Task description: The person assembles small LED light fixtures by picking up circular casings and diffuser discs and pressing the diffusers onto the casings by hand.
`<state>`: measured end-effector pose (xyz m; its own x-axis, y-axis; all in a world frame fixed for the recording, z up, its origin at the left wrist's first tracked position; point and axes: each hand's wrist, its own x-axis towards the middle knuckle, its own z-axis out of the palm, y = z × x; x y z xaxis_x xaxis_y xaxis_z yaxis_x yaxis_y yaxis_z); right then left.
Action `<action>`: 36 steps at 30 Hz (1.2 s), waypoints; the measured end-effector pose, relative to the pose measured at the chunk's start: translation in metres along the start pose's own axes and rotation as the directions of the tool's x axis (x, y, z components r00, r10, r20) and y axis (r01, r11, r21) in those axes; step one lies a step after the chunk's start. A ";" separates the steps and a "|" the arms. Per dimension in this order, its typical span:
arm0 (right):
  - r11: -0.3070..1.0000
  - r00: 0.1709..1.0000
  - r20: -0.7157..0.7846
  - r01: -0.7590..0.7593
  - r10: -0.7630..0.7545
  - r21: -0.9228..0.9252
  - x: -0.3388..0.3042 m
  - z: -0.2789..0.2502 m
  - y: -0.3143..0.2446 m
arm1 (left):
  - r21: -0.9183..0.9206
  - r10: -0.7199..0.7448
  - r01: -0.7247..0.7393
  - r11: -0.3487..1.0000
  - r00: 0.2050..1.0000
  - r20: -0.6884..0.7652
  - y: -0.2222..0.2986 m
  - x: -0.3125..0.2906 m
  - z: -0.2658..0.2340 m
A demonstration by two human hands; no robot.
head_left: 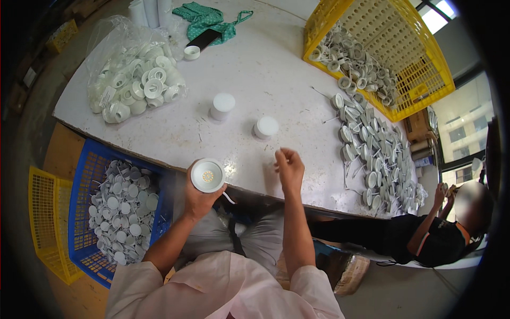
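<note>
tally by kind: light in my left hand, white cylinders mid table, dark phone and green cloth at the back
round white light in left hand: 1
white cylinders: 2
dark phone: 1
green cloth: 1
total: 5

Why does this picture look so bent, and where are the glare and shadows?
Head view: fisheye distortion, with the tabletop's edges curving and the corners black; head view: the upper-right window glares white; head view: soft shadows lie left of the right hand and both white cylinders, with a shiny patch right of the round LED lamp.
</note>
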<state>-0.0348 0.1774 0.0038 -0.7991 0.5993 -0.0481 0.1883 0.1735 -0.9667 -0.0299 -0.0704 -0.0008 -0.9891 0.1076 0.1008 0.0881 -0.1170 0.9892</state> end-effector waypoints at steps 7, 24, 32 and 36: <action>0.986 0.986 0.033 -0.165 0.166 -0.032 0.076 0.030 -0.014 | 0.130 0.002 -0.017 0.991 0.994 0.112 -0.006 -0.023 0.005; 0.688 0.971 0.174 -0.241 0.167 0.685 0.016 -0.016 -0.007 | 0.154 -0.072 0.033 0.988 0.963 0.259 -0.012 -0.023 0.028; 0.933 0.997 -0.046 -0.044 0.065 0.356 -0.038 -0.042 0.004 | 0.165 -0.055 -0.007 0.986 0.929 0.367 -0.004 -0.009 0.058; 0.767 0.805 0.020 0.573 -0.594 -0.289 -0.074 -0.055 0.005 | -0.032 -0.173 0.217 0.976 0.851 0.495 -0.023 -0.004 0.068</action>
<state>0.0571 0.1770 0.0163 -0.7662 0.3633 0.5300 -0.1487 0.7022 -0.6963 -0.0197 -0.0015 -0.0169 -0.7986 0.6009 -0.0328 -0.1322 -0.1219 0.9837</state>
